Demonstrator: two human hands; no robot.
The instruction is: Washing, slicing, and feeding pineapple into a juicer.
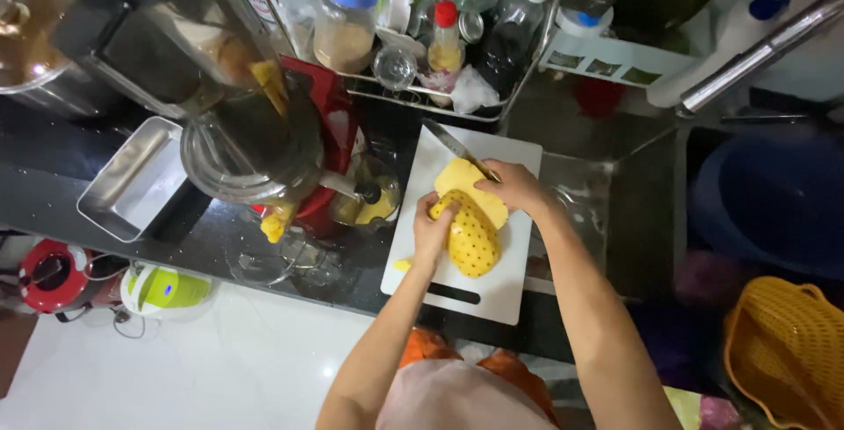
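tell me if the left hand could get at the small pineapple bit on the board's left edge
Probably yes. The left hand rests on the pineapple, and the bit lies just beside its wrist on the board, with nothing between. The hand would have to let go of the pineapple first.
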